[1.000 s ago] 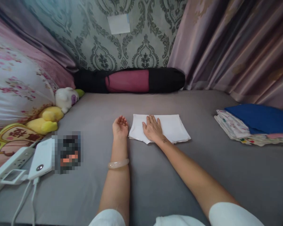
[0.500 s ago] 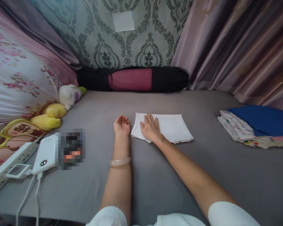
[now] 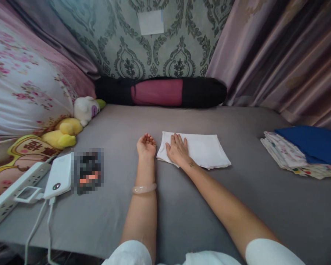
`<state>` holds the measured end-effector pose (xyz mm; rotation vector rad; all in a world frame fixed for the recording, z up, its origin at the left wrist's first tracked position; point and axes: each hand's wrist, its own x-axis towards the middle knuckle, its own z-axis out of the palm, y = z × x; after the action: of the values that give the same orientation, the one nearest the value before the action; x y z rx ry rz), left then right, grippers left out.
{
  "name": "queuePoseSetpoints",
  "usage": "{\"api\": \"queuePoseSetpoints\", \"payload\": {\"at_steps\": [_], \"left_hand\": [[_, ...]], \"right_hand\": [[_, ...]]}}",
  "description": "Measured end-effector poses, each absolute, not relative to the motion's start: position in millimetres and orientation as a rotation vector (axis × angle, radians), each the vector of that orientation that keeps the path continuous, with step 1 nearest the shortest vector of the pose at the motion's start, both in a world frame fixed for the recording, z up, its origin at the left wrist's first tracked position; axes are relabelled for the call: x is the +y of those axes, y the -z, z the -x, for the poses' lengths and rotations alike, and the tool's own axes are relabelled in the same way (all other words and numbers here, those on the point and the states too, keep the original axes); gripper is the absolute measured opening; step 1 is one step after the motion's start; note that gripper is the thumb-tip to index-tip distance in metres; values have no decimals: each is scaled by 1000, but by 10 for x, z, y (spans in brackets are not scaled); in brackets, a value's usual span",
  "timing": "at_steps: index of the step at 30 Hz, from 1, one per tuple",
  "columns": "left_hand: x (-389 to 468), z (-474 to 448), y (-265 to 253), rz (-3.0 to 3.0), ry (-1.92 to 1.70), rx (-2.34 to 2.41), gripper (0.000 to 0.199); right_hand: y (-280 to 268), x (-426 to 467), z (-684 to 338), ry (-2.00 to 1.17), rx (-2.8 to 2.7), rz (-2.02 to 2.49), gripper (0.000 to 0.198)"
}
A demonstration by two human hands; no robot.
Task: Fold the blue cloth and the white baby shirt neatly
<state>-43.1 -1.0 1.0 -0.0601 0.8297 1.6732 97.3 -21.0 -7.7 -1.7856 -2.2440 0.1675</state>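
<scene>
A folded white cloth [image 3: 204,149] lies flat on the grey sheet [image 3: 187,221] in front of me. On its left part rests my right hand [image 3: 178,149], palm down, with the fingers stretched out. Just left of the cloth, and apart from it, my left hand [image 3: 146,146] lies palm up, its fingers loosely curled and nothing in it. A pale bangle [image 3: 144,189] circles my left forearm.
To the right is a stack of folded cloths with a blue cloth [image 3: 309,143] on top. At left lie a power strip [image 3: 19,195], a white power bank [image 3: 60,175] with cables, and plush toys [image 3: 62,136]. A black and red roll [image 3: 157,92] lies along the wall.
The whole view has shifted slightly, so everything sits a little further right. Both hands keep the same pose, the right one still flat on the white cloth.
</scene>
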Motion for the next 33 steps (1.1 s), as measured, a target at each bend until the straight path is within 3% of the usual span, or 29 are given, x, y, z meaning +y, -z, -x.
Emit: {"api": "queuePoseSetpoints", "payload": {"at_steps": [33], "left_hand": [[-33, 436, -9, 83, -1674, 838, 11]], "right_hand": [[104, -300, -697, -174, -2277, 1576, 55]]}}
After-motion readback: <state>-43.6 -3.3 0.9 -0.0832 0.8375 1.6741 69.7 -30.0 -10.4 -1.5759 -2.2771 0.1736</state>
